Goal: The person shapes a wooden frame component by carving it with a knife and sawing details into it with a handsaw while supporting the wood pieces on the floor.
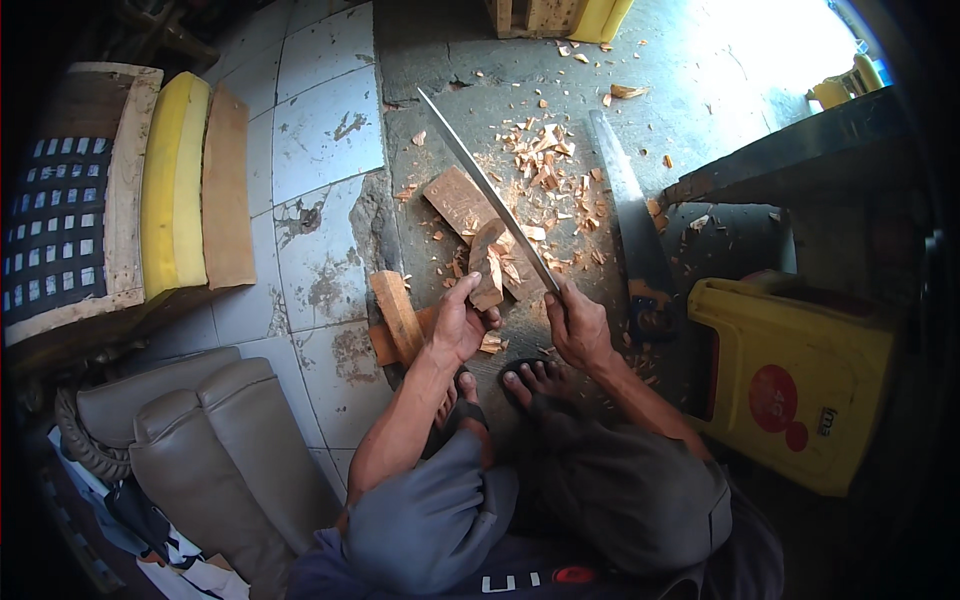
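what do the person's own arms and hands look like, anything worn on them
The left hand and right hand are bare, without gloves. The forearms are slim and uncovered: no sleeve, watch or bracelet shows on either. No rings or markings can be made out.

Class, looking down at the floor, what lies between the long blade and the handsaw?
In the head view, loose wood chips lie scattered on the concrete floor between the long blade and the handsaw.
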A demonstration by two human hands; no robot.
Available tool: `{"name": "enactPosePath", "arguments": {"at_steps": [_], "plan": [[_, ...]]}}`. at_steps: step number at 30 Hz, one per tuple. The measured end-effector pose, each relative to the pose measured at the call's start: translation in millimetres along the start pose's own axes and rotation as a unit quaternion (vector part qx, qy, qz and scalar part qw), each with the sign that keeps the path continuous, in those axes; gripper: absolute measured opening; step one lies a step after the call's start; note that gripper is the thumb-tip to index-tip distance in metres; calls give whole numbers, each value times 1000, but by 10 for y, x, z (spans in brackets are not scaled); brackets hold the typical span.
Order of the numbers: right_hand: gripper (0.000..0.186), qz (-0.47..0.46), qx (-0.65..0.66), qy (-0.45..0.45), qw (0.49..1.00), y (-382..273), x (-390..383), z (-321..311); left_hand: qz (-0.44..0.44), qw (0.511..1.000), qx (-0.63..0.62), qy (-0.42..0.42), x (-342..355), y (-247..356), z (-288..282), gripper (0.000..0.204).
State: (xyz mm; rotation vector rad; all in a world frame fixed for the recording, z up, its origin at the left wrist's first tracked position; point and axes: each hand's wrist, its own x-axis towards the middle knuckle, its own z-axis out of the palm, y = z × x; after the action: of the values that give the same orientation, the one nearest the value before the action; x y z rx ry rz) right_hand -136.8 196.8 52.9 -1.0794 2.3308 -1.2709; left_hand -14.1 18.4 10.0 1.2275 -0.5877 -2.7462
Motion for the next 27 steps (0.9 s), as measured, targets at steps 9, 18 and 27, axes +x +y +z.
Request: {"name": "enactPosePath", "arguments": {"at_steps": [9,18,27], "plan": [[16,179,-23,-180,967,292,-33,144,43,998,40,7,-5,-76,-3,24],[46,258,-133,-32,957,435,-72,-187,32,988,153,6,-32,-192,-32,42],[59,261,-227,-29,938,1070,-451,-282,40,985,168,24,68,-113,-69,63]]}}
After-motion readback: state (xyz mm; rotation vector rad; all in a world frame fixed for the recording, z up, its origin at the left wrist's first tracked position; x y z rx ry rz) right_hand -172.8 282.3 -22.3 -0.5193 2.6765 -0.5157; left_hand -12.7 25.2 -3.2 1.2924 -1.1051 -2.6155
